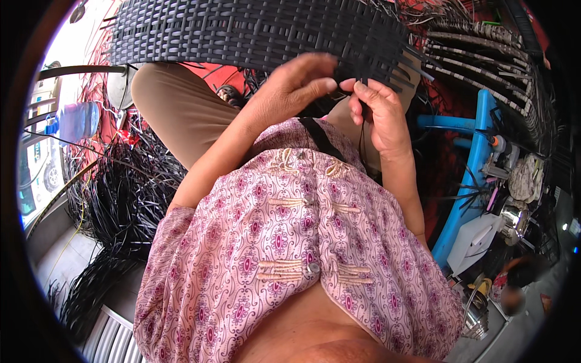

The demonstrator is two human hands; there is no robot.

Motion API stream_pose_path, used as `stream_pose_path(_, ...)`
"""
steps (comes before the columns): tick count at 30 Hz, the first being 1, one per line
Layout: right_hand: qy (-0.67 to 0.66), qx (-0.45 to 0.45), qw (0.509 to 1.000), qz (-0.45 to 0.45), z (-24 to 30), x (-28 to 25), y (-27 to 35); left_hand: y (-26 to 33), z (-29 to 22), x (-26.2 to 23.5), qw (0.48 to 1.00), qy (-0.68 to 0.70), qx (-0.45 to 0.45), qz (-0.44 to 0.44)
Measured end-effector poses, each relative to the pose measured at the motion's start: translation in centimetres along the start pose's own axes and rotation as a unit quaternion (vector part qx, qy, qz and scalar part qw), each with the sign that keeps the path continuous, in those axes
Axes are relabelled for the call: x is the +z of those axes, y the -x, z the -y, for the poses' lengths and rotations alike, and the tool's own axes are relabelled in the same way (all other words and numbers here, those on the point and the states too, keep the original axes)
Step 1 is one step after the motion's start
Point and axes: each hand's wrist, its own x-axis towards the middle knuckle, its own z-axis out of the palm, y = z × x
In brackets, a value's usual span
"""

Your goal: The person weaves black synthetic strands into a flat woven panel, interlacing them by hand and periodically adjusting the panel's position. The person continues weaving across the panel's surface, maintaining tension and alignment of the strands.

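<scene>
Red floor is partly hidden by a black woven panel, its long axis set crosswise beyond the left hand, held half-spread near its middle, and the right hand, nearer its right end, by which a thin strip is seemingly pinched.

Black basket-weave panel, pink shirt with purple medallion print, tan trousers, blue frame

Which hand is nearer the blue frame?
Right. The right hand is left of the blue frame, with a gap between; the left hand is farther left, by the lower edge of the woven panel.
</scene>
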Motion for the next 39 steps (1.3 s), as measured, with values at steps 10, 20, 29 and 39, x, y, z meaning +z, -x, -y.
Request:
stream_pose_path(10, -0.056, 0.092, 0.99, 0.091, -1.9, -1.4, 3.0, -0.2, -0.4, 0.4, 0.971, -0.14, 0.193, -0.012)
stream_pose_path(20, 0.0, 0.053, 0.998, 0.019, -1.9, -1.8, 3.3, 1.0, -1.0, 0.0, 0.984, 0.133, 0.02, 0.12)
stream_pose_path(29, 0.156, 0.024, 0.986, 0.051, -1.6, -0.7, 4.1, 0.7, -1.9, 2.8, 0.982, -0.111, 0.148, -0.037)
stream_pose_path(39, 0.018, 0.048, 0.997, 0.049, -1.7, -1.7, 4.5, 0.9, -0.9, 3.0, 0.993, 0.113, -0.041, 0.003)
